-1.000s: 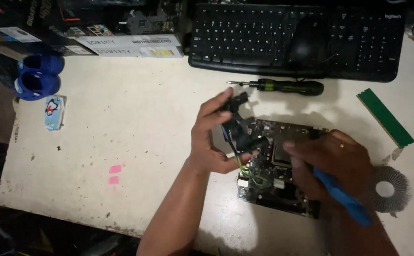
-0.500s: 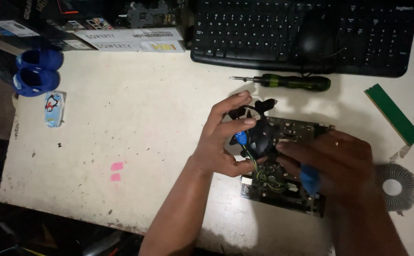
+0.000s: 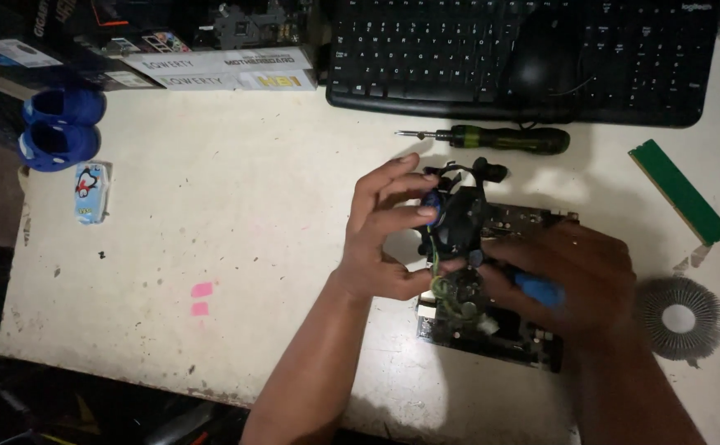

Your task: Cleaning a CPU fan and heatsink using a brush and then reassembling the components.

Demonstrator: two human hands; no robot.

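A dark circuit board [image 3: 492, 325] lies on the pale table [image 3: 236, 214] in front of me. My left hand [image 3: 389, 235] grips a black cooling fan [image 3: 459, 218] held tilted above the board's left part, its thin wires trailing down to the board. My right hand [image 3: 574, 276] rests over the board's right half and is closed around a blue-handled tool [image 3: 537, 290], whose tip is hidden near the fan.
A green-and-black screwdriver [image 3: 492, 138] lies below a black keyboard [image 3: 525, 58]. A green memory stick [image 3: 680, 191] and a round finned heatsink [image 3: 680, 317] sit at the right. Blue cups [image 3: 59, 128], a small printed packet [image 3: 91, 192] and boxes [image 3: 228, 70] are at the left.
My left hand has turned the fan more upright over the board. My right hand has slid left toward the fan with the blue tool, which is now mostly covered.
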